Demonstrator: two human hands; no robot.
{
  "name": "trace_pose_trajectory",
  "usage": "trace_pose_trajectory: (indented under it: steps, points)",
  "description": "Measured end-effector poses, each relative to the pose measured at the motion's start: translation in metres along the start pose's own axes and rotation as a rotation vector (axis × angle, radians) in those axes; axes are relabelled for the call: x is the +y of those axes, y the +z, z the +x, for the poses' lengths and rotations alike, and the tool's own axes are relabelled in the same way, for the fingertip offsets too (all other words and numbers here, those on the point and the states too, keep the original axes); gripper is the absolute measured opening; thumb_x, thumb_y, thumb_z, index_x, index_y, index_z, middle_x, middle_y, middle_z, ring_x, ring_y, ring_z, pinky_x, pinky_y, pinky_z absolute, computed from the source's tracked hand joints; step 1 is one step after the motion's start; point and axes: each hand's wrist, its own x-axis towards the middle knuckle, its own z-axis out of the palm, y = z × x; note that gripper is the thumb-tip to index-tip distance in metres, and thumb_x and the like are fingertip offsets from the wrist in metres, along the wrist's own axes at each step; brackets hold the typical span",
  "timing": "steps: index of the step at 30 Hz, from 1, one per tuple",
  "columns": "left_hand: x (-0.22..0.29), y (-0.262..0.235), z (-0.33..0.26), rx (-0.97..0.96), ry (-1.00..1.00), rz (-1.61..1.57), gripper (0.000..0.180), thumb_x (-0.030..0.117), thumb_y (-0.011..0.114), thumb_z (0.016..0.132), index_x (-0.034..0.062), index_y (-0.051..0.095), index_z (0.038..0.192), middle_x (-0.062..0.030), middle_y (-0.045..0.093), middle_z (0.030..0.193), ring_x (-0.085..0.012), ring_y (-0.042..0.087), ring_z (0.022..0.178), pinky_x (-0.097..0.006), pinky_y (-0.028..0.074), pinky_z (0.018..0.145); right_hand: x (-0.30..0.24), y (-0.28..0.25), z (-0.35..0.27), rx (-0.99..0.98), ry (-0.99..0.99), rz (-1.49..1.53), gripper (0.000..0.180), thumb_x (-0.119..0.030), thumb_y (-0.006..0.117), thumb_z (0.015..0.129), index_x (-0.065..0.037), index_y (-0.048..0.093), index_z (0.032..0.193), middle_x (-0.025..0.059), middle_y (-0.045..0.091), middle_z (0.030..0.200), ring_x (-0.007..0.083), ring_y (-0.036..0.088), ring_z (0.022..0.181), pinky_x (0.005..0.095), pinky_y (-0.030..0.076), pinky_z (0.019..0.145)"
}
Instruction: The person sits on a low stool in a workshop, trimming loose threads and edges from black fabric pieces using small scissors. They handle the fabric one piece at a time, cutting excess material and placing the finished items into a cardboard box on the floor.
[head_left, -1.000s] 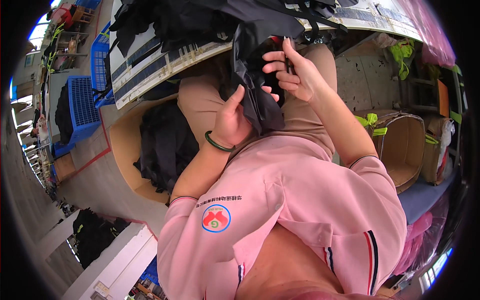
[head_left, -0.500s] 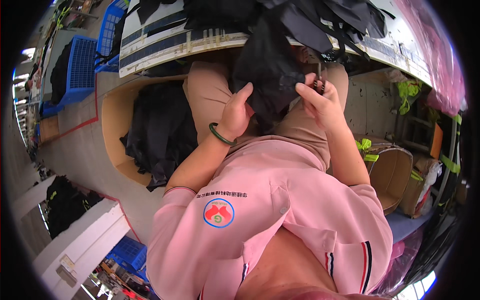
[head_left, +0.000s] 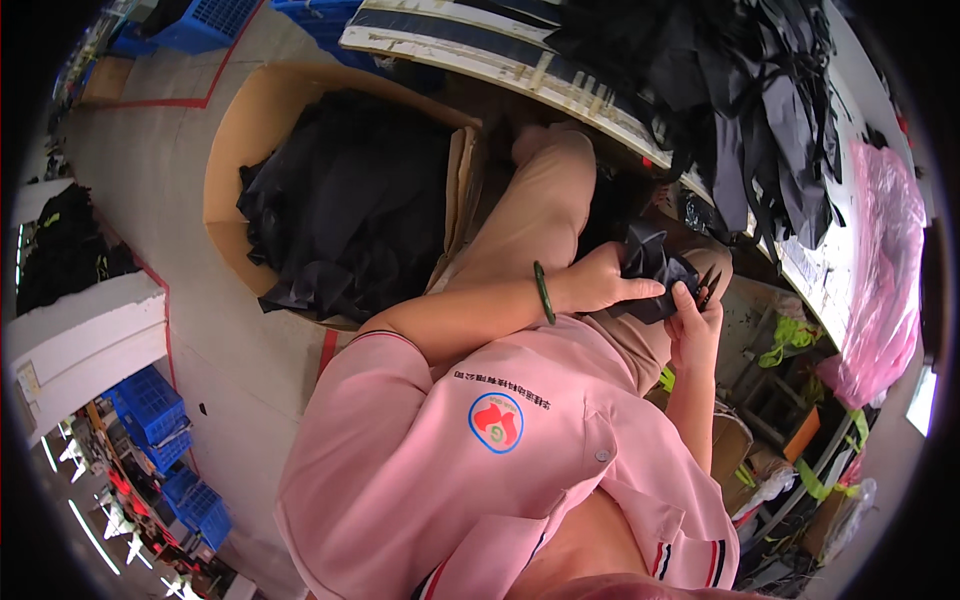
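Note:
A gathered piece of black fabric [head_left: 655,262] is bunched between both hands, above my right thigh. My left hand [head_left: 600,280], with a dark green bangle at the wrist, is closed on its left side, thumb laid along the cloth. My right hand [head_left: 695,328] pinches the cloth's right edge between thumb and fingers. That same hand also keeps a small pair of thread snips [head_left: 710,283] in its fingers, pointed tips upward; their handle is mostly hidden. To the left, a cardboard box [head_left: 240,125] is heaped with black fabric pieces [head_left: 350,200].
A worn white table [head_left: 480,42] stands ahead, with black fabric strips [head_left: 740,110] hanging over its edge. Pink plastic sheeting [head_left: 885,260] covers its right end. Blue crates [head_left: 150,405] stand at the lower left. Neon-yellow straps [head_left: 790,338] hang beneath the table's right side.
My view has turned, bringing the box of fabric more fully into sight. My hands have come closer together, and the fabric, which hung spread out, is now bunched up off the table.

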Motion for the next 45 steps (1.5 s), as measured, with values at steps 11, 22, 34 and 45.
trace_pose_trajectory:
  steps: [11, 22, 34, 45]
  points:
    - [-0.003, -0.025, -0.010, -0.005, 0.048, -0.175, 0.029, 0.017, 0.069, 0.084, 0.0031, 0.059, 0.108, -0.0064, 0.064, 0.101, -0.0150, 0.055, 0.095, -0.031, 0.043, 0.088, -0.010, 0.026, 0.022, 0.050, 0.073, 0.101, 0.023, -0.019, 0.059, 0.093, -0.017, 0.051, 0.072, -0.0068, 0.048, 0.054, 0.0032, 0.029, 0.035, 0.0207, 0.020, 0.034]
    - [-0.005, -0.037, -0.007, 0.069, 0.102, -0.197, 0.030, 0.018, 0.072, 0.082, 0.0049, 0.059, 0.105, -0.0042, 0.063, 0.097, -0.0141, 0.055, 0.091, -0.030, 0.044, 0.085, -0.010, 0.022, 0.026, -0.097, -0.025, -0.028, 0.018, -0.022, 0.055, 0.095, -0.011, 0.052, 0.082, -0.0037, 0.044, 0.053, 0.0037, 0.028, 0.036, 0.0204, 0.020, 0.035]
    - [0.002, -0.024, -0.001, 0.032, 0.081, -0.183, 0.030, 0.018, 0.070, 0.083, 0.0058, 0.058, 0.107, -0.0026, 0.062, 0.096, -0.0128, 0.055, 0.090, -0.029, 0.044, 0.085, -0.009, -0.006, 0.014, -0.175, -0.076, -0.152, 0.017, -0.004, 0.065, 0.085, -0.007, 0.053, 0.074, -0.0038, 0.047, 0.057, 0.0038, 0.035, 0.041, 0.0203, 0.026, 0.040]
    - [0.056, -0.043, 0.010, 0.062, 0.008, -0.265, 0.030, 0.015, 0.060, 0.091, -0.0046, 0.059, 0.114, -0.0045, 0.064, 0.104, -0.0116, 0.059, 0.092, -0.026, 0.046, 0.086, -0.035, -0.001, 0.009, 0.046, -0.148, 0.026, 0.012, -0.001, 0.067, 0.080, -0.004, 0.055, 0.079, -0.0043, 0.048, 0.063, 0.0038, 0.038, 0.044, 0.0206, 0.028, 0.041]
